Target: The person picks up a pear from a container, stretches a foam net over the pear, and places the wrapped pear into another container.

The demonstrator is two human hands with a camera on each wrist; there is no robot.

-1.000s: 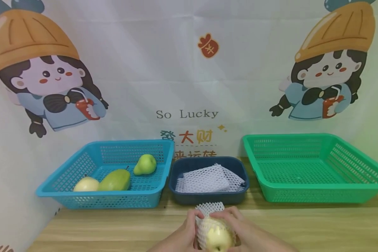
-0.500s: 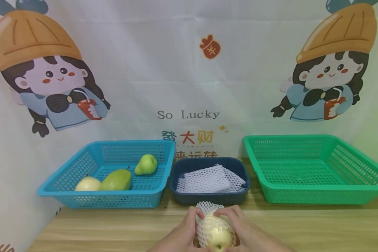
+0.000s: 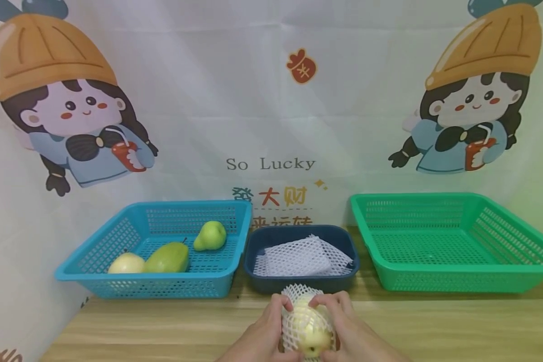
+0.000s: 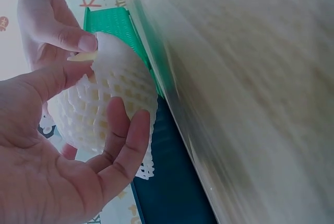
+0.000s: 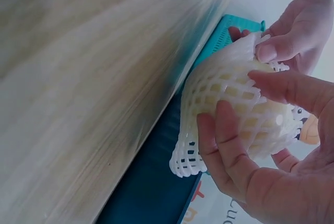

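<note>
— Doing what with the left hand [image 3: 269,324]?

— Curling round a pale yellow fruit [image 3: 311,336], gripping it through a white foam net [image 3: 290,329].

— And with the right hand [image 3: 347,324]?

— Grasping the same fruit from the opposite side, bending fingers over the mesh, facing the left hand.

— Holding it where, exactly?

— Holding it low in the head view, between both hands, just in front of a dark blue tray [image 3: 301,286]. Seeing the net wrapping its sides, showing yellow through the mesh, and sticking out loosely past the far end.

— Touching the tabletop [image 3: 163,327] with it?

— Not being able to tell from these views. Only seeing pale wood grain running beneath and around.

— Looking into the tray, finding what?

— Finding folded white nets [image 3: 298,257] lying there, overlapping one another.

— Moving out to the left?

— Noticing a blue basket [image 3: 149,287] standing just beside the tray, bearing a round yellow fruit [image 3: 126,264], a green oblong fruit [image 3: 167,259] just beside that, and a green pear [image 3: 210,236] lying farther back.

— And to the right?

— Spotting a green basket [image 3: 461,278] standing near the tray.

— Behind everything?

— Facing a pale backdrop [image 3: 235,90], hanging with two cartoon figures and "So Lucky" lettering.
</note>
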